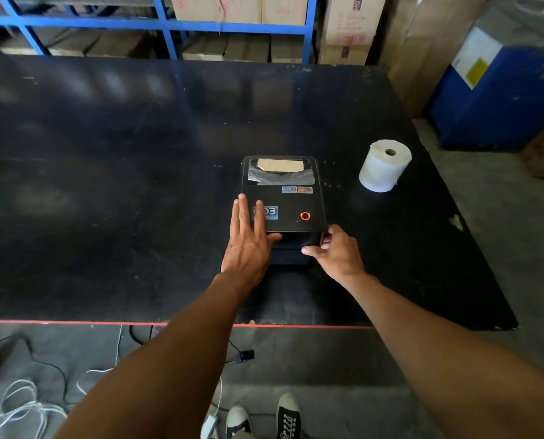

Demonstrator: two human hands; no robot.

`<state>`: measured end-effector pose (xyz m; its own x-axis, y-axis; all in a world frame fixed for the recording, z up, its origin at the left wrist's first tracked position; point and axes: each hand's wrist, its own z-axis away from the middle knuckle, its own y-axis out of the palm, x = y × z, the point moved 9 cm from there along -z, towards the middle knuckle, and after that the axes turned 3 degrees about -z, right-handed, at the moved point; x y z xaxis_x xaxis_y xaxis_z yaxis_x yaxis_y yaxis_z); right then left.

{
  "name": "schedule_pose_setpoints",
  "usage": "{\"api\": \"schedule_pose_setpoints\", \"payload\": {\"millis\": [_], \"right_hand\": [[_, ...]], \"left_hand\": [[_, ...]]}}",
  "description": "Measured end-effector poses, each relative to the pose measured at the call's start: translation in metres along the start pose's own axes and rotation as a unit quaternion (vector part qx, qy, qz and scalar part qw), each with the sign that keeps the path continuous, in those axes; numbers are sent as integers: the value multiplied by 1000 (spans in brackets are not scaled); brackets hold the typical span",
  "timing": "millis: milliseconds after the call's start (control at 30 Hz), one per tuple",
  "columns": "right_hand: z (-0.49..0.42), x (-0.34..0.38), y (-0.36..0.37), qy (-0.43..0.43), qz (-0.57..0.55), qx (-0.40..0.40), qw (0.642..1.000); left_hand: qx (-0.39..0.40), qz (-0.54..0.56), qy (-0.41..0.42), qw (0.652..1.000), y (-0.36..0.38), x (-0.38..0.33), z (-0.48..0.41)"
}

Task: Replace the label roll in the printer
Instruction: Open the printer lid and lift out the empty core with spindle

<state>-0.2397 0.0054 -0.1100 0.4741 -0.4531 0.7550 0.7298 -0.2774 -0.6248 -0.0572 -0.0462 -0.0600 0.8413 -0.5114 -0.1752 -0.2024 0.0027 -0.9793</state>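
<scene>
We found the black label printer (pixel 291 201) sitting shut near the front of the dark table (pixel 106 185), its ring light (pixel 305 216) glowing orange. The left hand (pixel 248 245) lay flat on the front left of the lid, fingers straight and spread, pressing rather than gripping. The right hand (pixel 335 251) curled round the front right corner of the casing, thumb along the front face and fingers hooked at the side. Whether they sat on a release latch we could not make out against the black plastic. Through the lid window (pixel 280 172) a brown cardboard-coloured shape showed. The fresh white label roll (pixel 384 166) stood on end on the table, right of the printer and well apart from it, untouched. We judged this the opening step, the lid not yet raised. The next move called for freeing the catch and lifting the lid while steadying the base.
</scene>
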Motion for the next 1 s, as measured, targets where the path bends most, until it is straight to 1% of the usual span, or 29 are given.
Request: {"api": "schedule_pose_setpoints", "payload": {"millis": [33, 67, 100, 167, 200, 267, 367, 467, 600, 700, 867, 1000], "right_hand": [[2, 1, 0, -2, -3, 0, 1000], [3, 3, 0, -7, -8, 0, 1000], [4, 6, 0, -14, -14, 1, 1000], [6, 10, 1, -25, -24, 12, 999], [7, 12, 1, -27, -26, 16, 999], [7, 11, 0, -18, -31, 13, 999], [7, 5, 0, 10, -43, 6, 999], [7, 5, 0, 18, -34, 10, 999], [6, 13, -4, 5, 4, 22, 1000], [7, 20, -9, -8, 22, 25, 999], [3, 43, -26, -29, 46, 30, 998], [-4, 66, -40, -45, 44, 27, 998]], "left_hand": [[-34, 46, -7, 998, -8, -1, 3], [-68, 104, -31, 992, -15, 4, 6], [-65, 164, -73, 982, -15, 13, 8], [-12, 256, -146, 955, 0, 29, 13], [4, 283, -170, 944, 7, 35, 15], [10, 316, -203, 927, 12, 43, 19], [-2, 321, -221, 921, 9, 48, 20], [-10, 334, -235, 913, 6, 47, 18], [-18, 339, -255, 905, 5, 48, 19], [-31, 333, -256, 907, 0, 49, 17], [-60, 338, -253, 904, -23, 50, 5], [-93, 355, -246, 897, -47, 48, -10]]}}
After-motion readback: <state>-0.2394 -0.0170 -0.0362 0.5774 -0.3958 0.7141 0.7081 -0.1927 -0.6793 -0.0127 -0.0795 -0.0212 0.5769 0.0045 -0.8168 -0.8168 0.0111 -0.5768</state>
